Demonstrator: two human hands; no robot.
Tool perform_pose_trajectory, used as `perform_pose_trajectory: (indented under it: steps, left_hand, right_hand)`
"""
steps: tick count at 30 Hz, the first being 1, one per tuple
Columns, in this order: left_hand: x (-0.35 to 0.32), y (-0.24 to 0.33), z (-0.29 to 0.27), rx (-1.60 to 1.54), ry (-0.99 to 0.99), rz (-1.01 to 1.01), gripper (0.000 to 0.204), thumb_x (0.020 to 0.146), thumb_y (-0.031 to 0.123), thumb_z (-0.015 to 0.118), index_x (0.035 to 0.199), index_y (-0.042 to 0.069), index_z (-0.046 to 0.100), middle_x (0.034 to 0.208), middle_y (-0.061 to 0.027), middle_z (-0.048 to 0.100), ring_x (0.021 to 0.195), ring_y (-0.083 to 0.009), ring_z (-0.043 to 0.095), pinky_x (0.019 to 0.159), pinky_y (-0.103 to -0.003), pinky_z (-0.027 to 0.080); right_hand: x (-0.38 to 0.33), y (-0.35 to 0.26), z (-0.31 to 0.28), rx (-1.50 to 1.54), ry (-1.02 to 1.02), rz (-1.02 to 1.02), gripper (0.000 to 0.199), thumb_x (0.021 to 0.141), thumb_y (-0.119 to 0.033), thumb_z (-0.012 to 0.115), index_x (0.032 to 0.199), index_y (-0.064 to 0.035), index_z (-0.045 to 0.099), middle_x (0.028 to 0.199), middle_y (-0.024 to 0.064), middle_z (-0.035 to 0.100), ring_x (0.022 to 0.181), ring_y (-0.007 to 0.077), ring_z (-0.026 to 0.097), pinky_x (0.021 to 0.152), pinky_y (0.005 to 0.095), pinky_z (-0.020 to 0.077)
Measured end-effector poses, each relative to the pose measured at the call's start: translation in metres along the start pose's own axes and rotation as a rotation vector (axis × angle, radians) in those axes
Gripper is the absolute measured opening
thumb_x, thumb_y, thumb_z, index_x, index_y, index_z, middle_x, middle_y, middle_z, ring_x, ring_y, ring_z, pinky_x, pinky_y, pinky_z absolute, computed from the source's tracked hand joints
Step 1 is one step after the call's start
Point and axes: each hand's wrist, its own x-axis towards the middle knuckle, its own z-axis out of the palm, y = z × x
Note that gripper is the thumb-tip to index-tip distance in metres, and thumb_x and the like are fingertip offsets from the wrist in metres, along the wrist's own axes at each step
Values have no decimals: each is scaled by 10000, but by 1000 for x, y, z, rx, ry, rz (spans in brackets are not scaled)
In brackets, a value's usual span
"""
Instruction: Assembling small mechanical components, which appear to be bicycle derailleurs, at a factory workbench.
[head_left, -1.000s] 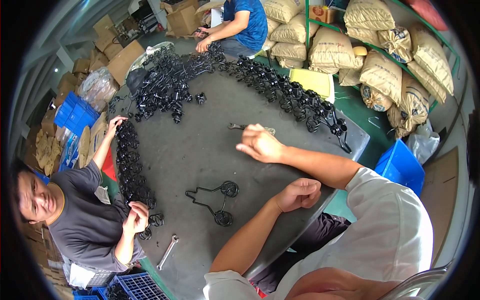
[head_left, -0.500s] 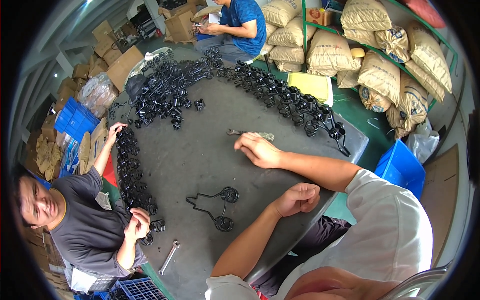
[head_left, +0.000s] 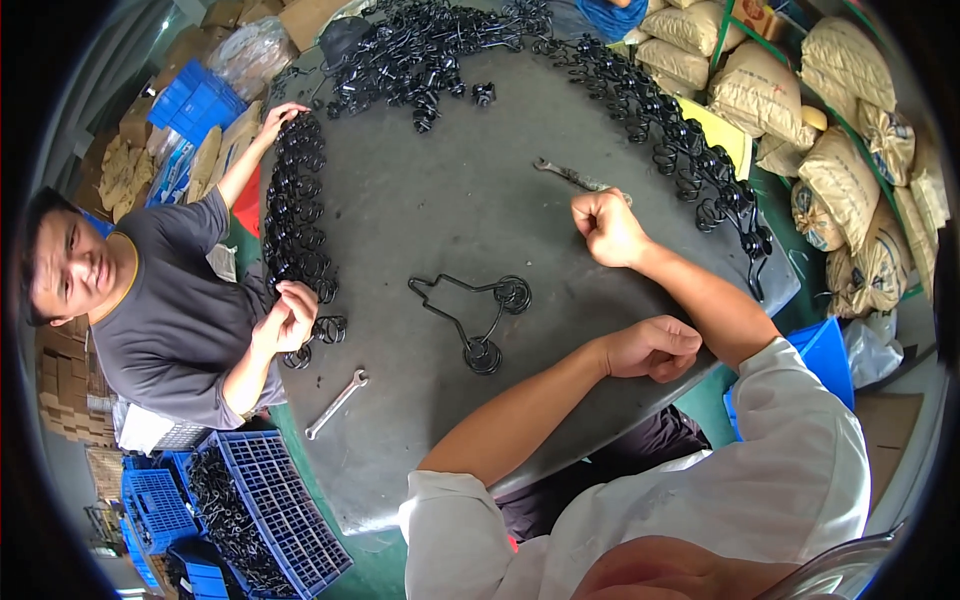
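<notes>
My left hand (head_left: 654, 348) rests at the table's near right edge, its fingers curled in and nothing seen in them. My right hand (head_left: 608, 230) is closed in a loose fist over the tabletop, beyond the left one. Just past its knuckles lies an open-end wrench (head_left: 572, 176) with a wrapped handle. A black bent-wire spring piece (head_left: 462, 307), with a coil at each of two ends, lies flat to the left of both hands, apart from them. Farther left is a bare metal combination wrench (head_left: 337, 404).
Coiled black springs stand in a row (head_left: 297, 200) at left, where a co-worker's hands (head_left: 290, 315) touch them. Another row (head_left: 690, 150) runs along the far right. A tangled heap (head_left: 420, 55) lies at the back. Blue crates (head_left: 275, 510) sit below left; sacks (head_left: 755, 90) stand right.
The view has tilted down and moved, bringing more crates into sight and cutting off the far seated person. My right hand's fingers have curled in more. The spring piece still lies on the table.
</notes>
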Motion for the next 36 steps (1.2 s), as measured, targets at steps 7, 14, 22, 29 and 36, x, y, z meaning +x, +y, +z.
perform_pose_trajectory:
  steps: [7, 14, 22, 29, 36]
  left_hand:
    - [8, -2, -4, 39, -27, -14, 422, 981, 368, 612, 693, 100, 459, 597, -19, 456, 520, -99, 404, 497, -256, 297]
    - [3, 0, 4, 54, -9, -33, 435, 981, 386, 608, 686, 99, 469, 599, 0, 445, 533, -89, 403, 499, -250, 287]
    - [0, 0, 3, 52, -3, -16, 420, 980, 376, 610, 690, 112, 462, 612, 7, 437, 539, -86, 386, 514, -247, 294]
    - [3, 2, 4, 49, -8, -36, 417, 977, 376, 617, 692, 115, 460, 617, 7, 431, 564, -93, 386, 548, -257, 312]
    - [4, 3, 8, 86, 3, -40, 429, 969, 398, 633, 695, 116, 461, 606, 27, 412, 562, -79, 375, 546, -250, 303]
  right_hand:
    - [-9, -14, 15, 116, -114, -176, 230, 701, 112, 557, 892, -7, 605, 853, 116, 629, 792, 247, 616, 704, 361, 493]
    - [-25, -39, 43, 490, -464, -194, 435, 895, -100, 717, 1302, -30, 581, 1199, 90, 660, 1168, 202, 596, 1032, 357, 448]
    - [-26, -43, 30, 692, -575, -18, 297, 940, -173, 711, 1194, -40, 632, 887, -12, 654, 779, 51, 560, 703, 237, 451]
    - [-26, -51, 33, 442, -687, -412, 559, 806, -241, 814, 1296, -84, 595, 1129, 101, 609, 1018, 236, 557, 921, 384, 447]
    - [-28, -41, 34, 429, -616, -256, 447, 729, -121, 820, 1107, -96, 585, 1045, 24, 550, 895, 157, 511, 728, 320, 434]
